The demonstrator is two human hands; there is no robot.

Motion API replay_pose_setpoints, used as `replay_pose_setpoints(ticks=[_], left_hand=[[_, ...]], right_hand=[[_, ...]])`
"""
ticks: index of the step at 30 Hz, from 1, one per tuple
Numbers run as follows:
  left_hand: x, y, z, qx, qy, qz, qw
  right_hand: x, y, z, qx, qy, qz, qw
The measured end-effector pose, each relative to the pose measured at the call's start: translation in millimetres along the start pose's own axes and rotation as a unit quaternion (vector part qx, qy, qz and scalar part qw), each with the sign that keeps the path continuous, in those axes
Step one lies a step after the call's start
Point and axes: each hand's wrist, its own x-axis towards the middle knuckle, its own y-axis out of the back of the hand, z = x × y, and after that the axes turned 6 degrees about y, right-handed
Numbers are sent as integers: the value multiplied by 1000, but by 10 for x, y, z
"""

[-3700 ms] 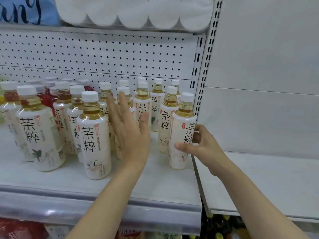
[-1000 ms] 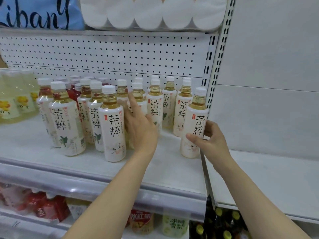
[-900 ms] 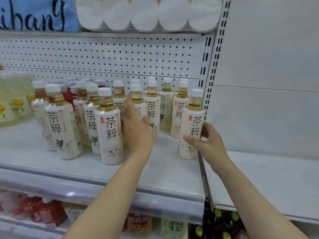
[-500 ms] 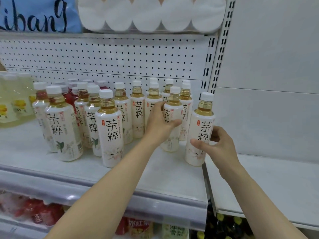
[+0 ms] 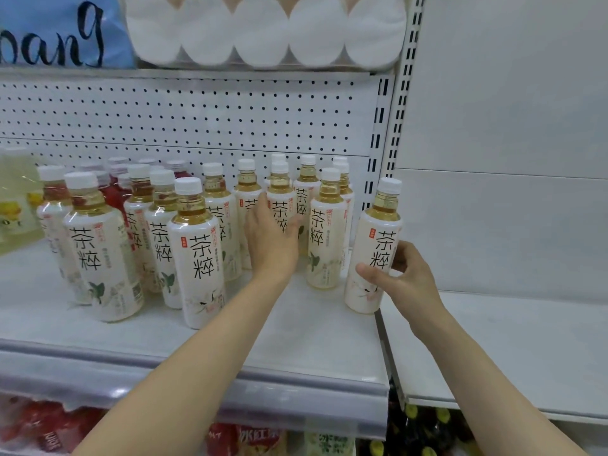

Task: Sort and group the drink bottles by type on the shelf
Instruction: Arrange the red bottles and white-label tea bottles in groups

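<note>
**Both hands on tea bottles at the right end of the shelf**

The right hand (image 5: 399,279) grips a white-capped plastic tea bottle with a white label and black characters (image 5: 373,255), thumb across the label front and fingers curled behind it. This bottle stands upright at the right edge of the white metal shelf (image 5: 296,334), beside the slotted upright post (image 5: 399,103), apart from the other bottles.

The left hand (image 5: 271,240) reaches to the left of that bottle, in among the cluster of matching tea bottles (image 5: 230,218), fingers fairly straight and laid against the label of one middle bottle (image 5: 280,205); whether they wrap around it cannot be told. Just right of this hand stands another amber tea bottle (image 5: 324,235), between the hand and the gripped bottle.

The bottles all show amber liquid at the neck and a floral print low on the label. Further left of the gripped bottle, behind the front row, stand red-drink bottles (image 5: 113,192), and at the far left a pale yellow drink bottle (image 5: 16,199).
</note>
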Motion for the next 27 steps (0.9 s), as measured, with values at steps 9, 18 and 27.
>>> replay_pose_setpoints(ticks=[9,18,27], left_hand=[[285,-50,-87,80,21,-15,996],[414,-175,-198,27,62,-71,995],[376,-230,-204,60,41,-47,996]], right_hand=[[-4,-58,-2,0,2,-6,1000],[-24,-74,11,4,1,-9,1000],[-22,-95,36,14,8,-5,1000]])
